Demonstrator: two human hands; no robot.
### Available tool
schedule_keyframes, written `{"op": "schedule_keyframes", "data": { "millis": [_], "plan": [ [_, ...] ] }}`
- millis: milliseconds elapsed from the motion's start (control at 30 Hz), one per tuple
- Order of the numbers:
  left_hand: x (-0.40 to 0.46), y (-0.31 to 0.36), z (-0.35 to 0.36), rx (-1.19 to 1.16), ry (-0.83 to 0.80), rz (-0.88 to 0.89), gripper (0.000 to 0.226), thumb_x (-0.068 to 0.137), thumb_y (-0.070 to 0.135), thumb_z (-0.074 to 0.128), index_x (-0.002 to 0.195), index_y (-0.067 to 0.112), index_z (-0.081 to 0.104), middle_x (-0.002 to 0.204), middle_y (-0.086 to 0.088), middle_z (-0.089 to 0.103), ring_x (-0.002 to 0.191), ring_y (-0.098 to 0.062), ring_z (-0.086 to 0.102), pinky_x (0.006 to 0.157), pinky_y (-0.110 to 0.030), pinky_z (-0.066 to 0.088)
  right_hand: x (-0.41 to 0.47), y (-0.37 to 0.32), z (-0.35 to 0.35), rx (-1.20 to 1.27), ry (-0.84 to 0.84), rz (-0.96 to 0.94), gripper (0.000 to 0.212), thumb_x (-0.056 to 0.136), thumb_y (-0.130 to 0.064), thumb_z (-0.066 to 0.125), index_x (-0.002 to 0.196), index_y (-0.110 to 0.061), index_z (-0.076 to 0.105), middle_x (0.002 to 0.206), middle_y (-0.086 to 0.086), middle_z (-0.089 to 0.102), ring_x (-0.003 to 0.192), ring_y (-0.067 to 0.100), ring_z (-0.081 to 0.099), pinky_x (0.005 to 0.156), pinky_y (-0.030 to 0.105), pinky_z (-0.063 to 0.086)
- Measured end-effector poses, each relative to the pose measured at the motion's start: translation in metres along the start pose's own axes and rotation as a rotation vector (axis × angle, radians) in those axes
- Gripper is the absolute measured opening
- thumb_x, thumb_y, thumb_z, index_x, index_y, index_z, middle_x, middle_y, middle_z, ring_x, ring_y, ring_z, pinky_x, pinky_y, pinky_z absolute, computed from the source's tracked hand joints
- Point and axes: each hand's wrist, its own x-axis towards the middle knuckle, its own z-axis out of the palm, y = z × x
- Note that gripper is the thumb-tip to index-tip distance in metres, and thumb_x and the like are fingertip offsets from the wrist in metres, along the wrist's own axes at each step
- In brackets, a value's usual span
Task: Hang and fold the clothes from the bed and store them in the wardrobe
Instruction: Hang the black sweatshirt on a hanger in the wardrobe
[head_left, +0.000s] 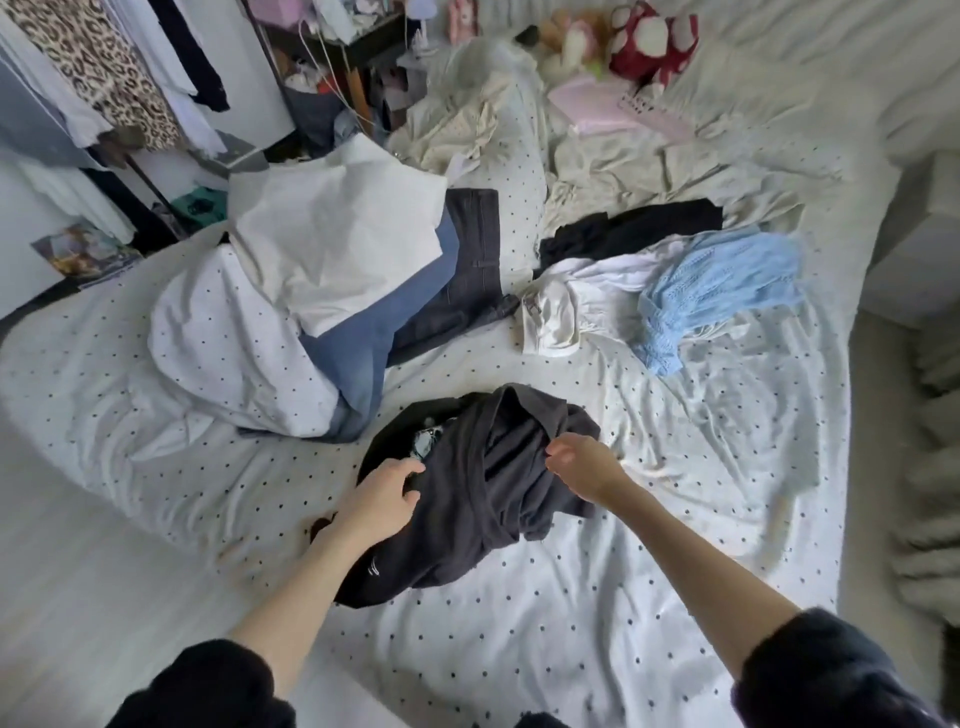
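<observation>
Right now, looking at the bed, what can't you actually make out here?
Head view only:
- What kind of garment the dark garment is: it lies bunched under both hands.
- Left hand fingertips: tucked into its folds.
- Jeans: mostly covered by the white top.
- Hanging clothes: cut off by the top-left edge.

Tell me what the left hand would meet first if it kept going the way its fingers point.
The left hand already grips the dark garment, so that comes first. Beyond lies dotted sheet, then probably the white top.
</observation>
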Motion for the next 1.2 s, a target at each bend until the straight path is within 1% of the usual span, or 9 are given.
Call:
{"op": "schedule_keyframes", "data": {
  "millis": [200,300,367,433,600,700,833,900,1200],
  "plan": [
    [0.036,0.027,0.031,0.021,0.075,0.107,0.060,0.095,0.021,0.051,0.148,0.015,0.024,0.153,-0.005,0.026,0.140,-0.021,0.026,0.112,-0.038,0.028,0.039,0.013,0.024,0.094,0.119,0.173,0.035,0.090,-0.032,0.055,0.114,-0.007,0.050,0.106,0.009,0.059,0.108,0.030,0.055,0.079,0.029,0.037],
    [0.058,0.033,0.039,-0.002,0.002,0.041,0.067,0.095,0.028,0.053,0.150,0.015,0.017,0.154,-0.005,0.025,0.140,-0.022,0.026,0.112,-0.038,0.028,0.060,0.014,0.029,0.110,0.140,0.207,0.038,0.090,-0.036,0.055,0.118,-0.011,0.050,0.113,0.008,0.058,0.112,0.031,0.053,0.095,0.039,0.040],
    [0.063,0.033,0.041,0.000,-0.046,0.012,0.058,0.095,0.030,0.053,0.146,0.014,0.031,0.145,-0.006,0.040,0.131,-0.022,0.040,0.108,-0.036,0.034,0.067,0.012,0.025,0.058,0.146,0.224,0.011,0.089,-0.028,0.050,0.090,-0.018,0.057,0.094,0.003,0.059,0.105,0.031,0.055,0.100,0.047,0.036],
    [0.060,0.032,0.037,-0.017,-0.033,0.005,0.047,0.094,0.030,0.053,0.138,0.016,0.044,0.132,-0.005,0.054,0.118,-0.020,0.051,0.102,-0.035,0.040,0.069,0.010,0.018,0.073,0.220,0.215,0.023,0.089,-0.020,0.047,0.066,-0.019,0.048,0.079,0.002,0.055,0.096,0.031,0.056,0.097,0.046,0.039],
    [0.062,0.052,0.000,-0.033,0.166,0.201,0.065,0.093,0.023,0.055,0.148,0.020,0.022,0.151,-0.003,0.030,0.135,-0.020,0.035,0.109,-0.039,0.033,0.058,-0.015,-0.009,0.299,0.288,-0.080,0.013,0.092,-0.013,0.051,0.085,-0.003,0.056,0.068,0.005,0.053,0.070,0.023,0.049,0.067,0.029,0.035],
    [0.071,0.092,-0.036,0.113,0.198,0.419,0.074,0.091,0.021,0.059,0.150,0.029,0.014,0.157,0.005,0.018,0.143,-0.014,0.018,0.113,-0.036,0.023,0.038,-0.040,-0.034,0.311,0.196,-0.334,0.016,0.091,-0.007,0.053,0.084,0.007,0.054,0.073,0.021,0.056,0.072,0.035,0.050,0.074,0.036,0.042],
    [0.069,0.133,-0.070,0.032,0.119,0.448,0.018,0.089,0.018,0.062,0.106,0.022,0.064,0.097,0.006,0.063,0.099,-0.013,0.059,0.083,-0.029,0.045,0.010,-0.063,-0.068,0.319,0.233,-0.460,0.011,0.091,-0.005,0.055,0.087,0.003,0.061,0.083,0.019,0.064,0.084,0.035,0.060,0.083,0.042,0.046],
    [0.056,0.138,-0.087,-0.025,0.208,0.455,0.011,0.088,0.025,0.064,0.078,0.022,0.061,0.067,0.011,0.058,0.068,-0.004,0.057,0.065,-0.028,0.046,-0.002,-0.072,-0.086,0.289,0.294,-0.468,0.011,0.091,-0.007,0.055,0.084,-0.002,0.061,0.080,0.014,0.064,0.083,0.033,0.059,0.081,0.041,0.045],
    [-0.049,0.147,-0.212,-0.380,0.705,0.558,0.025,0.086,0.006,0.059,0.071,0.026,0.053,0.066,0.010,0.057,0.050,-0.008,0.057,0.053,-0.018,0.044,-0.061,-0.179,-0.112,0.232,0.349,-0.721,0.004,0.094,-0.014,0.054,0.092,-0.011,0.056,0.073,-0.003,0.055,0.079,0.022,0.054,0.081,0.035,0.042]
  ]
}}
